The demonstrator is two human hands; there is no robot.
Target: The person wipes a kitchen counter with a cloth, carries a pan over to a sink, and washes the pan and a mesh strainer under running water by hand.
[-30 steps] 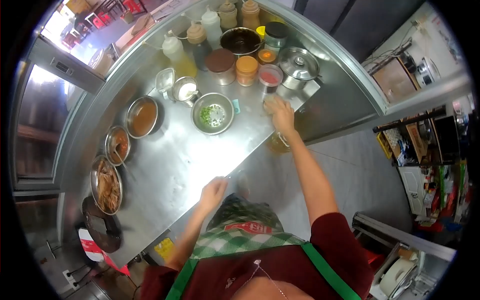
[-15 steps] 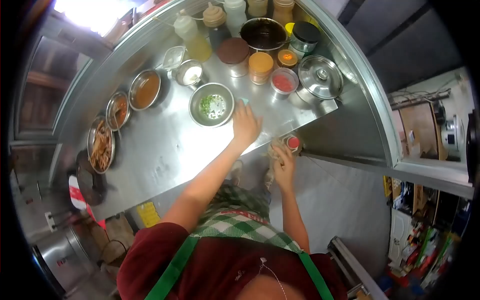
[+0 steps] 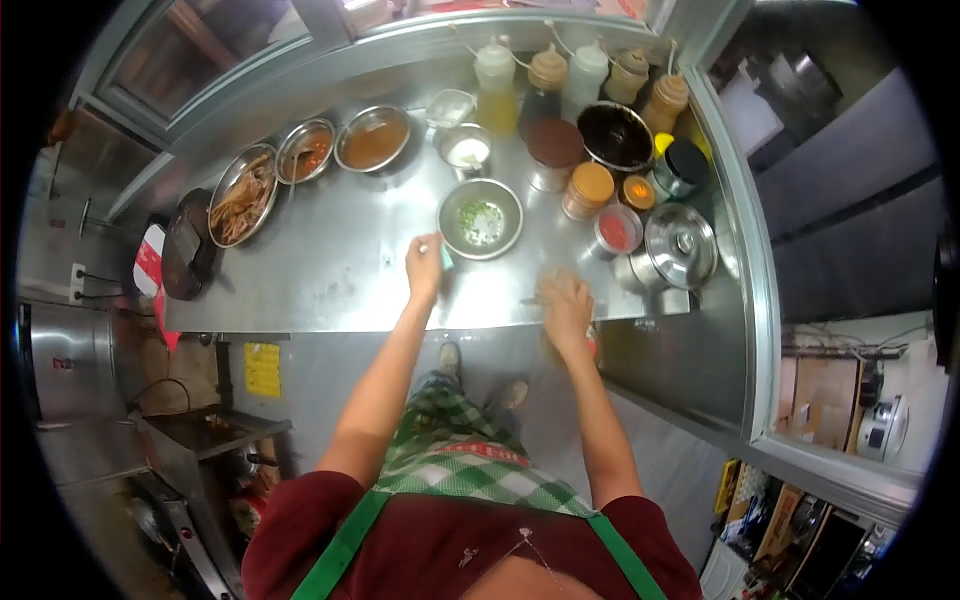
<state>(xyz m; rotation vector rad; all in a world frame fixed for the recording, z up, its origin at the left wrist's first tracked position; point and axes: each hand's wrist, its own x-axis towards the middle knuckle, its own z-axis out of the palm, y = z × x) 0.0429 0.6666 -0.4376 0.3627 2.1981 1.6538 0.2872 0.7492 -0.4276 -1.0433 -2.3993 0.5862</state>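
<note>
Bench: brushed steel, lit by a pale glare, with metal-framed windows behind it and grey floor in front.
Left grip: clenched, holding a small pale-blue piece that pokes out beside the fingers, just below the greens bowl.
Right grip: palm down at the bench's front edge, grasping a tan cloth; the cloth is blurred.
Red-capped bottle: below the right grip, past the bench edge, mostly hidden.
Greens bowl: steel, between the two grips and farther in, with chopped green bits at the bottom.
Metal cup: just behind that bowl, white stuff inside, a clear tub behind it.
Right-hand jars: one brown-lidded, one orange-lidded and one with red contents, close together.
Lidded pot: at the bench's right end.
Dark pan: behind the jars, with squeeze bottles lined up along the back.
Left-side dishes: brown sauce, red-flecked sauce with a spoon, then an oval dish of meat.
Dark round board: far left end.
</note>
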